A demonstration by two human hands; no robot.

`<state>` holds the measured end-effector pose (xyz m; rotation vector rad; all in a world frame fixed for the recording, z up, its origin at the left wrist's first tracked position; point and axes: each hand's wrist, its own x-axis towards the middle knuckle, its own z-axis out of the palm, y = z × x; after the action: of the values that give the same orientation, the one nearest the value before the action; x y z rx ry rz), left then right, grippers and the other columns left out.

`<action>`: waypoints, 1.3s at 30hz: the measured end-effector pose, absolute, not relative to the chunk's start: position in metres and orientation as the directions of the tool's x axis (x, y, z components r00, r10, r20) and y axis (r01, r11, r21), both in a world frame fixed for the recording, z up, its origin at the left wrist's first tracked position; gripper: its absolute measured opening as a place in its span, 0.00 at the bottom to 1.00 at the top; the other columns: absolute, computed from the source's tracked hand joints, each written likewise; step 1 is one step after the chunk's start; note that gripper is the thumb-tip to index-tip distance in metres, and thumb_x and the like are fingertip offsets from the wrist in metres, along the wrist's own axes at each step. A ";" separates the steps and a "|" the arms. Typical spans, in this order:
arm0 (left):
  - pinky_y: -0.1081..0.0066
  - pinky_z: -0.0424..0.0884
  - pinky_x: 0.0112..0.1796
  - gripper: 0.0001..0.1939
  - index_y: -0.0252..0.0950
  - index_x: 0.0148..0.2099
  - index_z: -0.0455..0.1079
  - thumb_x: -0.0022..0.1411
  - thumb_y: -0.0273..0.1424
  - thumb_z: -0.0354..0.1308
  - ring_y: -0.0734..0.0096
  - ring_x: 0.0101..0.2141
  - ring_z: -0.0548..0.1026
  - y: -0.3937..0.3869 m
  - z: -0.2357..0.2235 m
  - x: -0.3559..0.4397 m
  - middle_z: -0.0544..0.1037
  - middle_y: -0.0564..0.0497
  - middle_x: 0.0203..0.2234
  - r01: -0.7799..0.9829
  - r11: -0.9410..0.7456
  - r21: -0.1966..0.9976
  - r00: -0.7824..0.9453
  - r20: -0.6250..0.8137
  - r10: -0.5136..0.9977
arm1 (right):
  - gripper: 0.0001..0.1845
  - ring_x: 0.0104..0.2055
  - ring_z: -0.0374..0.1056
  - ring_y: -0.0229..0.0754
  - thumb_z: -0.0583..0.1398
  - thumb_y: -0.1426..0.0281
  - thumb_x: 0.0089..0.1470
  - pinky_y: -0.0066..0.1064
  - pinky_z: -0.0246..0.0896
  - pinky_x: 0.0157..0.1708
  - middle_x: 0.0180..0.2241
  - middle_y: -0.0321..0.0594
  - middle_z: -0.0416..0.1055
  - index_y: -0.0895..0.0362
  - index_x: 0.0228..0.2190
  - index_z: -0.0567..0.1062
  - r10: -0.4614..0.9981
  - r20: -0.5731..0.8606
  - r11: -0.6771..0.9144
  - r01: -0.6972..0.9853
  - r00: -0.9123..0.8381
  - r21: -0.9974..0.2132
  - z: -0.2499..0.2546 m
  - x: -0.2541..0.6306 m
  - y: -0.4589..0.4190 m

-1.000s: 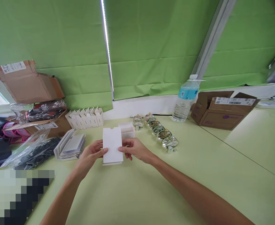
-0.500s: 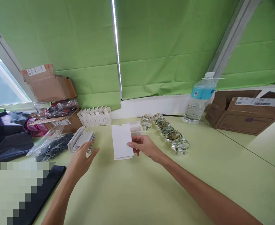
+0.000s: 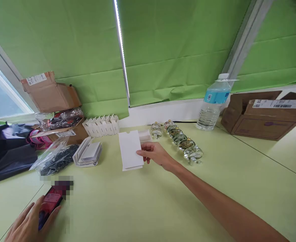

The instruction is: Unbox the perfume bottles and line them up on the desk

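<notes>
My right hand (image 3: 153,155) pinches a flat white carton (image 3: 130,149) by its right edge, thumb on top and fingers behind. The carton has a small notch at its upper edge, and a second white layer shows below it. At the lower left, my left hand (image 3: 30,222) grips a phone (image 3: 50,201) by its sides. Its screen is lit in red, and part of it is blurred out. Just behind the carton lies an open white box (image 3: 145,135). A stack of flat white cartons (image 3: 88,154) rests farther left.
Several small white boxes (image 3: 101,126) stand in a row by the wall. Glass ornaments (image 3: 180,139) form a line to the right, with a water bottle (image 3: 212,104) and an open cardboard box (image 3: 266,117) beyond. Left are a bagged dark item (image 3: 59,159) and stacked cardboard boxes (image 3: 53,95).
My left hand has let go of the white carton, swung left and down, and taken hold of the phone. My right hand keeps the carton nearly in place.
</notes>
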<state>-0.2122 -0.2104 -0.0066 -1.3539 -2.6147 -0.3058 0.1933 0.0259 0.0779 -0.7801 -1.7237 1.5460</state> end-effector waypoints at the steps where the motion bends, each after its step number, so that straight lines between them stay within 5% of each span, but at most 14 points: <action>1: 0.57 0.52 0.61 0.44 0.33 0.63 0.54 0.52 0.57 0.39 0.51 0.61 0.58 -0.210 -0.003 -0.209 0.67 0.42 0.57 0.834 0.547 0.073 -0.544 0.274 0.793 | 0.19 0.25 0.64 0.34 0.64 0.58 0.47 0.26 0.60 0.21 0.30 0.40 0.74 0.58 0.37 0.78 0.806 0.098 0.115 -0.008 -0.584 -0.993 0.078 0.193 0.026; 4: 0.57 0.53 0.61 0.41 0.31 0.62 0.55 0.56 0.54 0.37 0.53 0.61 0.59 -0.205 0.009 -0.197 0.67 0.39 0.56 0.871 0.490 0.018 -0.461 0.374 0.805 | 0.18 0.26 0.64 0.35 0.64 0.59 0.48 0.26 0.60 0.21 0.30 0.41 0.74 0.59 0.37 0.78 0.807 0.102 0.122 -0.005 -0.581 -0.993 0.081 0.194 0.025; 12: 0.52 0.59 0.58 0.39 0.31 0.61 0.57 0.57 0.54 0.40 0.48 0.59 0.60 -0.207 0.026 -0.181 0.68 0.38 0.54 0.866 0.491 0.093 -0.477 0.446 0.757 | 0.19 0.26 0.64 0.34 0.65 0.58 0.47 0.26 0.60 0.21 0.33 0.42 0.74 0.58 0.38 0.78 0.809 0.099 0.119 -0.003 -0.579 -0.993 0.082 0.196 0.027; 19: 0.53 0.70 0.46 0.26 0.44 0.53 0.65 0.60 0.51 0.44 0.48 0.51 0.70 -0.205 0.041 -0.148 0.74 0.46 0.49 0.823 0.495 0.278 -0.568 0.399 0.720 | 0.18 0.26 0.65 0.35 0.65 0.58 0.47 0.27 0.62 0.22 0.30 0.40 0.73 0.58 0.36 0.78 0.822 0.146 0.145 -0.044 -0.551 -0.988 0.090 0.200 0.030; 25: 0.61 0.71 0.44 0.21 0.45 0.49 0.69 0.58 0.48 0.53 0.57 0.43 0.75 -0.154 0.075 -0.101 0.75 0.49 0.47 0.885 0.134 0.446 -0.352 0.453 0.819 | 0.19 0.26 0.66 0.36 0.67 0.59 0.45 0.29 0.67 0.24 0.29 0.41 0.73 0.60 0.36 0.77 0.891 0.257 0.200 -0.183 -0.375 -0.963 0.117 0.210 0.045; 31: 0.65 0.71 0.46 0.18 0.42 0.49 0.69 0.60 0.44 0.54 0.64 0.46 0.74 -0.069 0.112 -0.046 0.71 0.48 0.51 0.736 -0.263 0.623 -0.038 0.426 0.904 | 0.20 0.27 0.67 0.37 0.68 0.60 0.42 0.32 0.72 0.25 0.33 0.41 0.73 0.59 0.36 0.76 0.907 0.368 0.317 -0.244 -0.203 -0.916 0.126 0.211 0.066; 39: 0.61 0.67 0.51 0.18 0.45 0.51 0.69 0.58 0.40 0.58 0.63 0.53 0.68 0.020 0.105 0.005 0.69 0.49 0.53 0.565 -0.426 0.707 0.164 0.410 0.897 | 0.21 0.29 0.69 0.39 0.69 0.61 0.41 0.34 0.74 0.28 0.35 0.42 0.74 0.58 0.37 0.75 0.911 0.343 0.295 -0.220 -0.229 -0.930 0.112 0.220 0.083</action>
<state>0.0047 0.0196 0.1049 -2.6634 -1.7973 -1.4993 0.2203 0.0832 0.1119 -0.6944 -1.3978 1.2238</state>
